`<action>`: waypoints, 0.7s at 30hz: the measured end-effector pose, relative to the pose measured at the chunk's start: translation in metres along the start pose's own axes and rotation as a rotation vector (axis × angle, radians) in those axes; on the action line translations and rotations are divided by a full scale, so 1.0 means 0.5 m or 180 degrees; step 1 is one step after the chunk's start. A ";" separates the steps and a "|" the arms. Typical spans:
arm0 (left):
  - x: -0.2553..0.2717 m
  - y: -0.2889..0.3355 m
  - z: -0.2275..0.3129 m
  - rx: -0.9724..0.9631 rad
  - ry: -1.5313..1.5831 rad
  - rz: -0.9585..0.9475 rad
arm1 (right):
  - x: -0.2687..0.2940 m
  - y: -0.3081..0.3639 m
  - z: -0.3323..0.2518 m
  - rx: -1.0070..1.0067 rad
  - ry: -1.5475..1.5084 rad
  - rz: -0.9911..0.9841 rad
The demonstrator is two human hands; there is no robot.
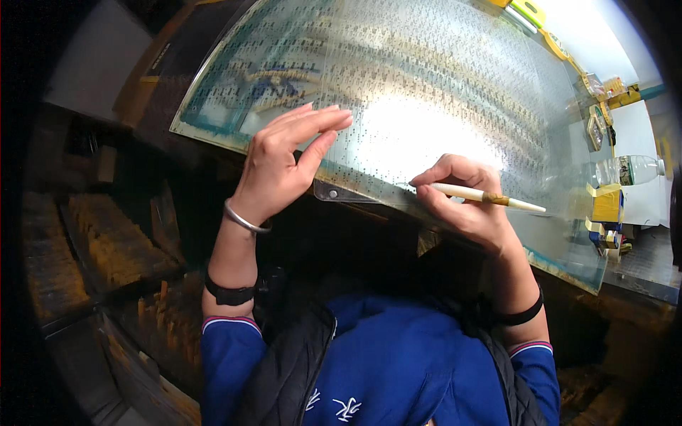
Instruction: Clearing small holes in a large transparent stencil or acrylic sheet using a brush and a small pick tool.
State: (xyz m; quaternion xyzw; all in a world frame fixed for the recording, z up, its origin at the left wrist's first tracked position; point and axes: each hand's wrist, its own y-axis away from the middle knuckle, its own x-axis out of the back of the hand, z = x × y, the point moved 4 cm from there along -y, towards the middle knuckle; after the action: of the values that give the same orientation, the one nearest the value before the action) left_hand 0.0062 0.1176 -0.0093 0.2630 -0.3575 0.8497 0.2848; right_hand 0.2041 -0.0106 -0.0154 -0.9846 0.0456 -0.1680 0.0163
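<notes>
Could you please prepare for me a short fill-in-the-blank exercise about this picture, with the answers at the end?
1. Over the see-through sheet, the cream pen-like tool is held in the person's ____ hand.
2. The silver bangle is worn on the person's ____ arm.
3. The colour of the shirt under the dark vest is ____.
4. The band around each arm is coloured ____.

Missing words: right; left; blue; black.

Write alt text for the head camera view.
A person's right hand holds a white pen-like tool over a brightly lit, translucent sheet patterned in dark rows. The open left hand is by its near edge; a clear bottle is at the right.
</notes>
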 end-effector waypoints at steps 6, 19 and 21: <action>-0.004 -0.005 -0.016 0.0058 0.0189 -0.0062 | -0.006 0.000 0.000 -0.0377 -0.0130 0.0118; -0.005 0.000 -0.015 0.0250 0.0476 0.0012 | -0.019 0.009 -0.001 -0.0471 -0.0122 -0.0257; -0.005 -0.001 -0.014 0.0175 0.0364 0.0019 | -0.019 0.009 -0.002 -0.0462 -0.0105 -0.0222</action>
State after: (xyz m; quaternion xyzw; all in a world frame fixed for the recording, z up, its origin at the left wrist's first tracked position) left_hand 0.0066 0.1225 -0.0152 0.2206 -0.3179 0.8737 0.2949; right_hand 0.1944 -0.0139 -0.0180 -0.9868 0.0231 -0.1486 -0.0602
